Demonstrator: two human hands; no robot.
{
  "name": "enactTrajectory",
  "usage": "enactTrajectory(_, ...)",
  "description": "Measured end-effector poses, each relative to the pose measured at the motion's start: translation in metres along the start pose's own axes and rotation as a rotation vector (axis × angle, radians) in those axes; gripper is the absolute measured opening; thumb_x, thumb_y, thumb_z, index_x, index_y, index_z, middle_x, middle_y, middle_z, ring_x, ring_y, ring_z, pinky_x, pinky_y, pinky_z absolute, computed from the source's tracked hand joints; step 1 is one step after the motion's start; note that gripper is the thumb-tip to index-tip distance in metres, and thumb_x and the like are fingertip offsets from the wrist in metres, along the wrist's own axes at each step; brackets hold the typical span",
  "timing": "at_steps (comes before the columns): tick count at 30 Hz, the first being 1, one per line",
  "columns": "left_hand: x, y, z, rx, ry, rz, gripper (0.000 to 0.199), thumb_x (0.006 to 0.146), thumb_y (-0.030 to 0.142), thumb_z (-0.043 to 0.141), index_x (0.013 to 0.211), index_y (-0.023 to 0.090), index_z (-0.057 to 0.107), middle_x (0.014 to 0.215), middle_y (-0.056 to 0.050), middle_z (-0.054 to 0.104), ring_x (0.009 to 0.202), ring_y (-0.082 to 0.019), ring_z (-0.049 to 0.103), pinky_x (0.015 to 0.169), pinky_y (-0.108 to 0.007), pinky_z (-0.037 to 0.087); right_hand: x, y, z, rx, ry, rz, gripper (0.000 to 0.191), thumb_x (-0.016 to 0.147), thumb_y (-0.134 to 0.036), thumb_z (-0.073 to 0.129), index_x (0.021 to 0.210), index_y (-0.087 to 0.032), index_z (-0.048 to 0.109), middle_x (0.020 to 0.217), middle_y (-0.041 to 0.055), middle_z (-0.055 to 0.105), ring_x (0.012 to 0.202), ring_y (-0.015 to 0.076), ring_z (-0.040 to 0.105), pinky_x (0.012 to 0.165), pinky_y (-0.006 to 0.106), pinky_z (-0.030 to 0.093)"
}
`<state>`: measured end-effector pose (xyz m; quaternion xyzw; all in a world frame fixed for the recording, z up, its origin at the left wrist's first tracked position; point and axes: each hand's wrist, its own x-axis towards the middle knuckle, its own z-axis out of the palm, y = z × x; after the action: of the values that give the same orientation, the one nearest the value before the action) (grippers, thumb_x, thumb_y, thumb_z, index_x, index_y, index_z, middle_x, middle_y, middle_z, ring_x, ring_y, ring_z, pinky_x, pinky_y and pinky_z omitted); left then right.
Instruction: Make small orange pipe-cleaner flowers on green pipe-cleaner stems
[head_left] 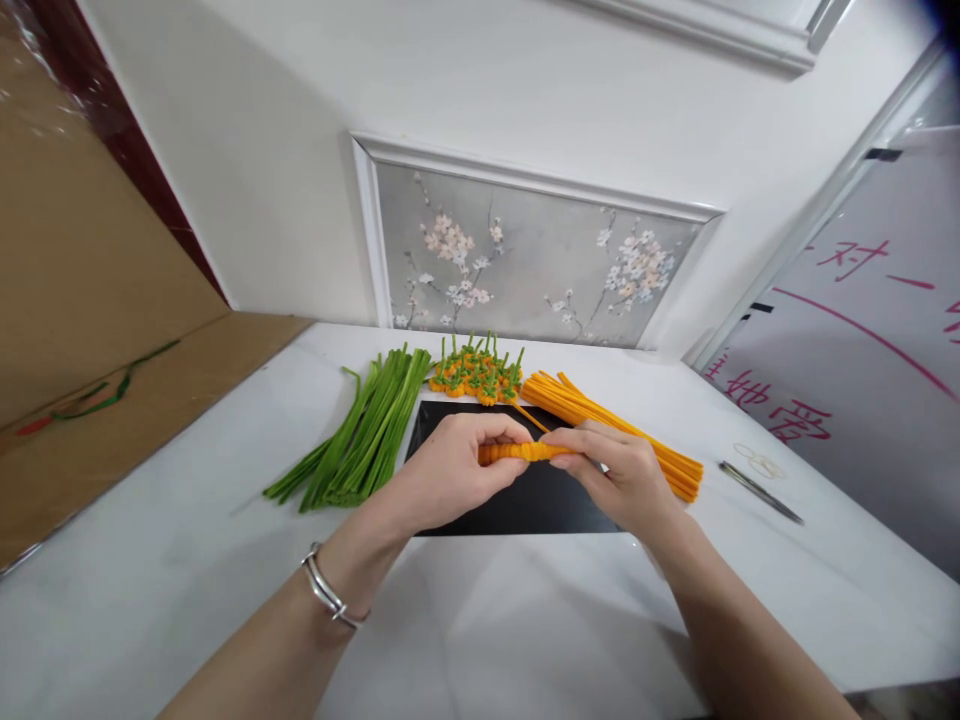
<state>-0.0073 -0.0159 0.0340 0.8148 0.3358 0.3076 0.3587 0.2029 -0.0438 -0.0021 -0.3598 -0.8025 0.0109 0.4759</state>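
An orange coiled pipe cleaner (pixel 531 452) is stretched between my two hands above a black mat (pixel 517 510). My left hand (pixel 461 465) pinches its left part between thumb and fingers. At its right end, my right hand (pixel 615 465) is closed on it with thumb and fingertips. A loose orange strand sticks up from between the hands toward the back. Behind the mat lie several small orange pieces with green stems (pixel 480 370). To the left is a bundle of green pipe cleaners (pixel 367 430), and to the right a bundle of orange pipe cleaners (pixel 622 425).
Tweezers (pixel 761 492) lie on the white marbled table (pixel 225 600) at the right, beside thin pale loops (pixel 759 461). Brown cardboard (pixel 150 400) borders the left side. A wall with a framed flower panel (pixel 540 250) stands behind, and a board with red writing (pixel 862 330) at the right.
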Motion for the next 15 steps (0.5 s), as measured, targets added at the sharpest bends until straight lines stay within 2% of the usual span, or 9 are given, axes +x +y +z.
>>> enactTrajectory(6, -0.004, 0.005, 0.004, 0.458, 0.097, 0.073, 0.016, 0.082, 0.02, 0.055, 0.082, 0.023, 0.071, 0.064, 0.003, 0.065, 0.056, -0.011, 0.053, 0.054, -0.025, 0.034, 0.002, -0.009, -0.003, -0.093, -0.025, 0.006, 0.013, 0.089, -0.023, 0.061, 0.097, -0.023, 0.071, 0.097, 0.0065, 0.07, 0.088, 0.0201, 0.065, 0.08, 0.037, 0.052)
enactTrajectory(15, -0.006, 0.006, 0.015, 0.792, 0.151, 0.204, 0.017, 0.08, 0.012, 0.053, 0.072, 0.02, 0.066, 0.066, 0.001, 0.067, 0.062, -0.015, 0.06, 0.053, -0.028, 0.031, 0.004, -0.017, 0.003, -0.126, -0.013, 0.046, 0.011, 0.087, -0.018, 0.061, 0.086, -0.022, 0.071, 0.087, 0.0038, 0.072, 0.086, 0.0197, 0.067, 0.082, 0.037, 0.05)
